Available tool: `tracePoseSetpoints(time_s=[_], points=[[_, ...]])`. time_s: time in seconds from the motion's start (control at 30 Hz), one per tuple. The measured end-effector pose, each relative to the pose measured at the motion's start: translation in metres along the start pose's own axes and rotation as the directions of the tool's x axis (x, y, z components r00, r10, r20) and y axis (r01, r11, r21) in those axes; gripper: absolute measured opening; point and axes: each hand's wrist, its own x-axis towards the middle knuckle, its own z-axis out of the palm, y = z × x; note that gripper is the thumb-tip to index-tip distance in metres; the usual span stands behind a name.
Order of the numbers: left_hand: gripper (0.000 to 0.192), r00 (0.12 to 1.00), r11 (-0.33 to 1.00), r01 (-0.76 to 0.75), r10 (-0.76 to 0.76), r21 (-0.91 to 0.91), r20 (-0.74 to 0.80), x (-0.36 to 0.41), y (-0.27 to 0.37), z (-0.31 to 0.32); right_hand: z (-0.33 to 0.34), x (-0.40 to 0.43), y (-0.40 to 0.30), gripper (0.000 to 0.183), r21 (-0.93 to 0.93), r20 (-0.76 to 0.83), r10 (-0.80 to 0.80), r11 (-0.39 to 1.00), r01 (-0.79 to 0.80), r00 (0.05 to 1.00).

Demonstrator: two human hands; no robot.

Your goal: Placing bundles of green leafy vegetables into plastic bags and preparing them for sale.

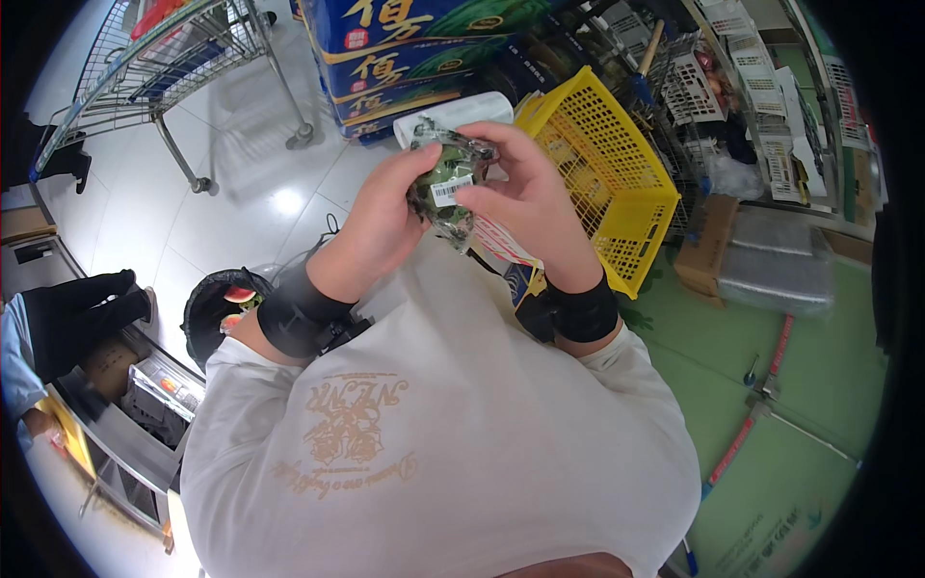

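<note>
Between both my hands is a small pack of dark green produce (446, 167) in clear, crinkled plastic, bearing a white barcode label (452, 190). My left hand (384, 209) grips its left side, thumb lying over the upper edge. On the opposite side my right hand (531, 191) holds the pack, its thumb pressed at the label's edge and its fingers curled around the wrapping. Just beyond the pack lies a white roll of plastic film or bags (462, 114). The exact kind of produce cannot be told through the plastic.
A yellow perforated plastic basket (639, 224) stands tilted at my right. Stacked blue cartons (419, 68) rise ahead; a shopping cart (166, 65) is at far left. A black-lined bin (206, 311) holds watermelon pieces. Another person (72, 325) stands at left. Plastic-wrapped goods (777, 260) lie right.
</note>
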Motion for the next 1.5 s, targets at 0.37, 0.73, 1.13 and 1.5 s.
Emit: tracePoseSetpoints(time_s=[0.37,0.73,1.13,1.5], points=[[0.043,0.999,0.997,0.006,-0.002,0.08,-0.049,0.034,-0.026,0.044,-0.078,-0.002,-0.005,0.042,0.1,0.147,-0.01,0.995,-0.004,0.989],[0.042,0.992,0.97,-0.062,0.085,0.235,-0.089,0.06,-0.06,0.087,-0.136,-0.012,-0.007,0.039,0.214,0.186,0.015,0.975,-0.056,0.983],[0.035,0.963,0.976,-0.098,0.142,0.196,-0.228,0.09,-0.099,0.128,-0.168,-0.031,0.001,0.058,-0.25,0.04,-0.262,0.932,0.264,0.964],[0.036,0.963,0.948,-0.109,0.175,0.299,-0.205,0.101,-0.112,0.11,-0.172,-0.023,0.021,0.036,-0.126,-0.008,-0.125,0.984,0.123,0.992]])
